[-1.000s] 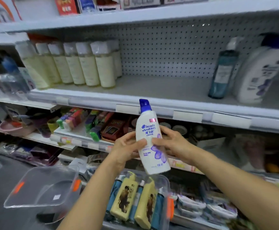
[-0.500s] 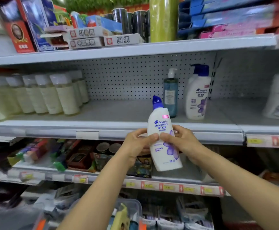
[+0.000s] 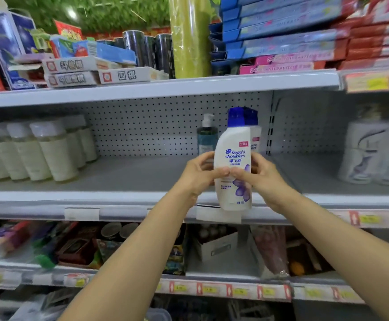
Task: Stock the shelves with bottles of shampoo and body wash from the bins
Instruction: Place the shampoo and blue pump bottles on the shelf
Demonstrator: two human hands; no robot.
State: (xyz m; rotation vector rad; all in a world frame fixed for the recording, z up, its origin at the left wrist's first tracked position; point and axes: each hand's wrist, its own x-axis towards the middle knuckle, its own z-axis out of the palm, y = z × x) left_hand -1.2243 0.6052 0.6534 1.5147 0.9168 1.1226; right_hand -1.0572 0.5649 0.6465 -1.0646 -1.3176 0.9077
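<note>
Now both hands have the shampoo bottle (image 3: 233, 165) upright at the shelf (image 3: 142, 195) edge: left hand (image 3: 199, 176) wraps one side, right hand (image 3: 261, 176) the other, thumbs on its label. White body, blue cap, purple flower print. Behind stand a matching bottle (image 3: 255, 135) and a teal pump bottle (image 3: 206, 137).

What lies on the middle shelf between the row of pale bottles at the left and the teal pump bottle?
Nothing: the head view shows bare grey shelf from the pale bottles to the teal pump bottle.
</note>
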